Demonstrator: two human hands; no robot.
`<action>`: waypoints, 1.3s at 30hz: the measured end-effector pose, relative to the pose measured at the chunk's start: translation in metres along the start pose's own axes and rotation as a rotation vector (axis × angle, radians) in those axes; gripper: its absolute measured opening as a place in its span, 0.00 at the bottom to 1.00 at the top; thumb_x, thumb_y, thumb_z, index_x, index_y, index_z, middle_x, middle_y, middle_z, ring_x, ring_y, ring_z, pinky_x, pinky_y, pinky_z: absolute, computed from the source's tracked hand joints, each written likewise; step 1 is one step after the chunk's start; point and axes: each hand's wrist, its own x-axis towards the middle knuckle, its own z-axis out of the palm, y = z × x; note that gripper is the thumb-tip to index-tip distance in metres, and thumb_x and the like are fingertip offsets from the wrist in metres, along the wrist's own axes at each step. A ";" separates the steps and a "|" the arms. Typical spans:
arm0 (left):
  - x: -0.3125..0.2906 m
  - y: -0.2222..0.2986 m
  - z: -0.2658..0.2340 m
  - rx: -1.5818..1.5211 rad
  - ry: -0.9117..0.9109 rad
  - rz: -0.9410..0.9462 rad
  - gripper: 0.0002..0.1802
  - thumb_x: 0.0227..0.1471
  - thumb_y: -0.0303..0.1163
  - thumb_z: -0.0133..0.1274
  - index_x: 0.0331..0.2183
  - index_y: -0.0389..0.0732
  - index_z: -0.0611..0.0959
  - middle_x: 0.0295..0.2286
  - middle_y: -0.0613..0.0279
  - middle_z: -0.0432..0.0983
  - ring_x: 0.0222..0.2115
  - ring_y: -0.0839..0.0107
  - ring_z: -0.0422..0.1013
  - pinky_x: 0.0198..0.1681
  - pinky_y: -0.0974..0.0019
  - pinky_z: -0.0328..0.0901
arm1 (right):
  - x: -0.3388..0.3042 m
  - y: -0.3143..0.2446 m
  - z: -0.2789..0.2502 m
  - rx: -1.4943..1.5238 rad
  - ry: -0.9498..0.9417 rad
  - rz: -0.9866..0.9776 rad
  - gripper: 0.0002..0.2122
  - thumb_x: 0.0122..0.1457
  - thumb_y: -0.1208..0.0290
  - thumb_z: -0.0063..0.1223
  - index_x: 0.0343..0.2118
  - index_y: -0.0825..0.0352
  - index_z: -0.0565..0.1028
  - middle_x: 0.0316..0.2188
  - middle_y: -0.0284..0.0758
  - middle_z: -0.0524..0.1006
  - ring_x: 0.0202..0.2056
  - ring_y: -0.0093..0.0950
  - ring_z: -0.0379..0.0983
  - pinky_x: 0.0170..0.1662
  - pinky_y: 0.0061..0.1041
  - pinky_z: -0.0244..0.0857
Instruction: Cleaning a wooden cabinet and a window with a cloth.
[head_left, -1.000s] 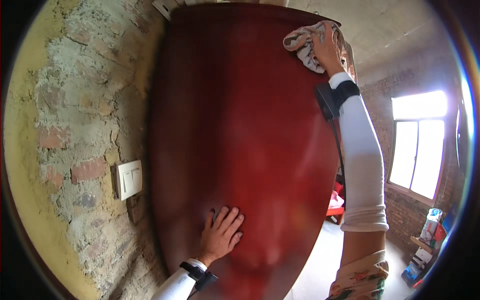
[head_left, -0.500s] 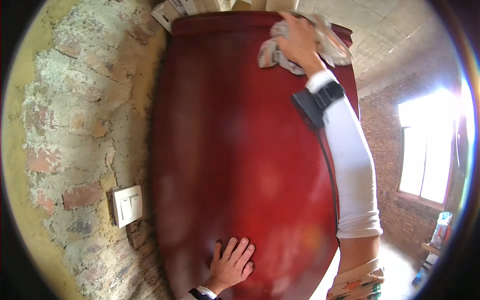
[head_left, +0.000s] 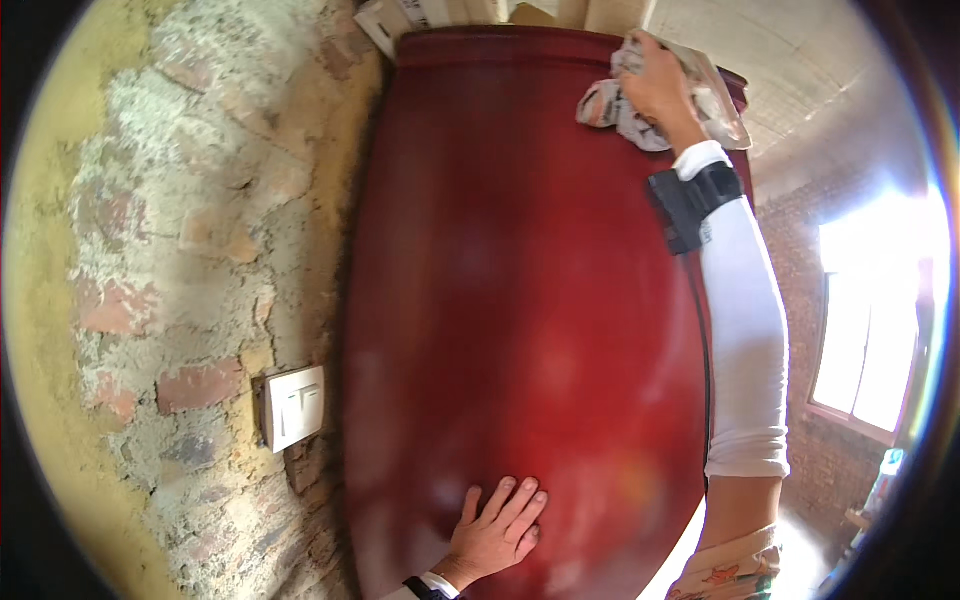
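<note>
A tall, glossy dark-red panel [head_left: 480, 300], which looks like the side of a wooden cabinet, fills the middle of the view. My left hand [head_left: 500, 530] lies on its lower part, fingers spread and nothing in them. Up at the far right corner, my right hand [head_left: 660, 85] grips a crumpled, light patterned cloth [head_left: 640, 132] and presses it to the surface just below the top moulding [head_left: 500, 45]. Part of the cloth drapes over the right edge. A black device [head_left: 690, 205] is strapped over the white sleeve at my right wrist, its cable running down along the arm.
Close on the left stands a rough brick and mortar wall [head_left: 200, 250] bearing a white light switch [head_left: 296, 408]. Pale boxes or boards [head_left: 430, 12] show beyond the panel's top. At right are a bright window [head_left: 870, 320] and another brick wall.
The whole view has shifted, so the panel and wall sit farther right. My right hand and the cloth have moved slightly toward the panel's right edge. My left hand stays spread low down.
</note>
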 end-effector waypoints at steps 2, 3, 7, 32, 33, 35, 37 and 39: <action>0.000 0.000 -0.004 0.039 -0.022 -0.025 0.27 0.51 0.45 0.48 0.53 0.52 0.74 0.58 0.67 0.62 0.56 0.66 0.59 0.53 0.46 0.56 | -0.006 -0.046 0.031 0.033 0.002 -0.148 0.28 0.49 0.67 0.56 0.55 0.65 0.67 0.51 0.53 0.70 0.56 0.48 0.62 0.60 0.40 0.56; -0.002 0.000 -0.004 0.020 -0.036 -0.025 0.27 0.51 0.46 0.48 0.54 0.52 0.73 0.58 0.67 0.62 0.56 0.67 0.59 0.53 0.47 0.56 | -0.010 -0.069 0.042 0.050 -0.001 -0.153 0.28 0.49 0.67 0.56 0.55 0.65 0.67 0.51 0.53 0.70 0.56 0.48 0.62 0.60 0.40 0.56; 0.001 -0.003 -0.010 -0.015 -0.068 -0.004 0.29 0.51 0.47 0.49 0.55 0.52 0.72 0.59 0.68 0.61 0.56 0.68 0.59 0.52 0.50 0.58 | -0.008 -0.128 0.071 0.008 -0.015 -0.262 0.28 0.45 0.73 0.54 0.54 0.68 0.67 0.51 0.53 0.71 0.54 0.50 0.64 0.59 0.40 0.56; -0.001 0.004 -0.008 -0.042 -0.081 -0.067 0.29 0.56 0.45 0.47 0.59 0.51 0.67 0.61 0.67 0.57 0.60 0.67 0.56 0.58 0.52 0.53 | -0.077 -0.143 0.028 0.311 -0.596 -0.684 0.24 0.45 0.79 0.50 0.50 0.59 0.73 0.48 0.42 0.74 0.53 0.41 0.67 0.56 0.36 0.61; -0.001 0.005 -0.010 -0.044 -0.084 -0.059 0.29 0.56 0.45 0.47 0.59 0.51 0.67 0.61 0.67 0.57 0.60 0.67 0.55 0.59 0.52 0.53 | -0.067 -0.126 0.017 0.187 -0.488 -0.628 0.25 0.45 0.79 0.50 0.51 0.60 0.72 0.49 0.42 0.73 0.53 0.41 0.67 0.56 0.36 0.60; -0.003 -0.003 -0.011 -0.026 -0.078 -0.073 0.30 0.56 0.45 0.47 0.59 0.50 0.67 0.61 0.67 0.57 0.60 0.67 0.55 0.59 0.51 0.53 | -0.047 -0.093 0.027 0.111 -0.260 -0.520 0.27 0.45 0.79 0.50 0.53 0.60 0.70 0.50 0.42 0.73 0.54 0.41 0.66 0.57 0.35 0.59; -0.001 0.003 -0.007 -0.069 -0.082 -0.054 0.30 0.56 0.45 0.47 0.59 0.49 0.67 0.61 0.66 0.57 0.61 0.67 0.54 0.59 0.51 0.52 | -0.025 -0.055 0.027 0.171 -0.118 -0.480 0.27 0.45 0.78 0.49 0.54 0.59 0.69 0.50 0.44 0.73 0.53 0.43 0.67 0.57 0.36 0.59; 0.002 0.002 -0.011 -0.045 -0.085 -0.041 0.30 0.55 0.45 0.47 0.58 0.49 0.68 0.61 0.65 0.57 0.61 0.67 0.54 0.59 0.50 0.52 | -0.022 -0.052 0.030 0.161 -0.101 -0.449 0.25 0.46 0.75 0.48 0.52 0.59 0.71 0.49 0.47 0.73 0.53 0.45 0.67 0.58 0.37 0.59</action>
